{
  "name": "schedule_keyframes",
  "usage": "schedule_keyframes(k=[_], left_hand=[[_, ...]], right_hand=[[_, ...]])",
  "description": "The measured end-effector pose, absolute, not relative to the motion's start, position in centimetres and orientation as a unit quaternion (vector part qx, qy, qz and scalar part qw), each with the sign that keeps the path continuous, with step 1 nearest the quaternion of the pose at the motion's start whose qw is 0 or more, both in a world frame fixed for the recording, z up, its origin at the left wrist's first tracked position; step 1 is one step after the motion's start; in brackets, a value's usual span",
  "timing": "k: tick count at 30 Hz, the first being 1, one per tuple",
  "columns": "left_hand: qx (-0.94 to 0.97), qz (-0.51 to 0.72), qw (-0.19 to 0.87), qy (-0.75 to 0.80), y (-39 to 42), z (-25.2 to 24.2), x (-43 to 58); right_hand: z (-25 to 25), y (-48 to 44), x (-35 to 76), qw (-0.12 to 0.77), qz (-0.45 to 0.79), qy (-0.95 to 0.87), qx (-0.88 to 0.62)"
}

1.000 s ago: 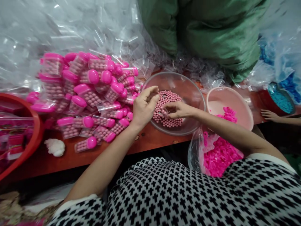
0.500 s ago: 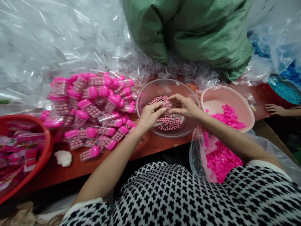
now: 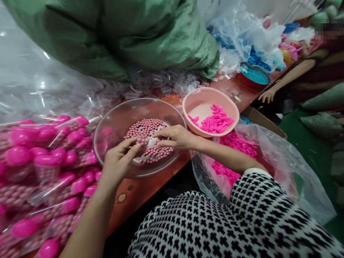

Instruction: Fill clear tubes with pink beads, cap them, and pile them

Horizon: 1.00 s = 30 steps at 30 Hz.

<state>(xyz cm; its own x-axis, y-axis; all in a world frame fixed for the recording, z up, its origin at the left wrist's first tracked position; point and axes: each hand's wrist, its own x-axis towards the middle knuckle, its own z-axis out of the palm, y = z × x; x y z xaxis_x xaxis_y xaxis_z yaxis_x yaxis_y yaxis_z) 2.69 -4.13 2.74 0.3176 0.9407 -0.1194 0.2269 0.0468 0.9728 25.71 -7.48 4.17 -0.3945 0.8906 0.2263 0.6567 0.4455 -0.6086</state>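
Observation:
My left hand pinches a small clear plastic container filled with pink beads, above a wide transparent bowl. Just right of the container is my right hand, its thumb and fingers apart, the tips pointing towards the container's right end. I make out nothing between them. Loose pink beads lie in the bowl below both hands. On the left is a heap of filled containers with bright pink caps.
A pale pink basin holds pink plastic pieces. More fill a clear bag beside my right arm. A green sack stands behind among clear empty containers. At right, another person's hand is near a tub of blue beads.
My view has swung to the right, so the bowl and hands appear further left and the red basin has left the picture. My right fingers look a little further from the container.

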Motion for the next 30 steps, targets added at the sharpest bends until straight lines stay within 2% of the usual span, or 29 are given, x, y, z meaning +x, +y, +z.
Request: schedule_keyframes(k=[4, 8, 11, 15, 20, 30], left_hand=[[0.516, 0.343, 0.628, 0.47, -4.4, 3.1, 2.8], [0.483, 0.353, 0.65, 0.469, -4.5, 3.5, 3.1], [0.485, 0.345, 0.641, 0.484, -4.6, 3.7, 3.2], [0.483, 0.336, 0.634, 0.502, -4.9, 3.9, 3.1], [0.492, 0.336, 0.636, 0.49, -4.9, 4.1, 3.1], [0.499, 0.366, 0.631, 0.468, -4.8, 3.4, 3.0]], right_hand=[[5.7, -7.8, 32.4, 0.22, 0.122, -0.736, -0.629], [5.2, -6.5, 39.6, -0.032, 0.063, -0.693, -0.717], [3.6, -5.8, 41.9, -0.138, 0.088, -0.716, -0.678], [2.2, -5.3, 42.4, -0.153, 0.084, -0.685, -0.707], [2.7, -5.4, 43.5, -0.122, 0.078, -0.594, -0.791], [4.0, -4.9, 44.0, -0.065, 0.068, -0.528, -0.844]])
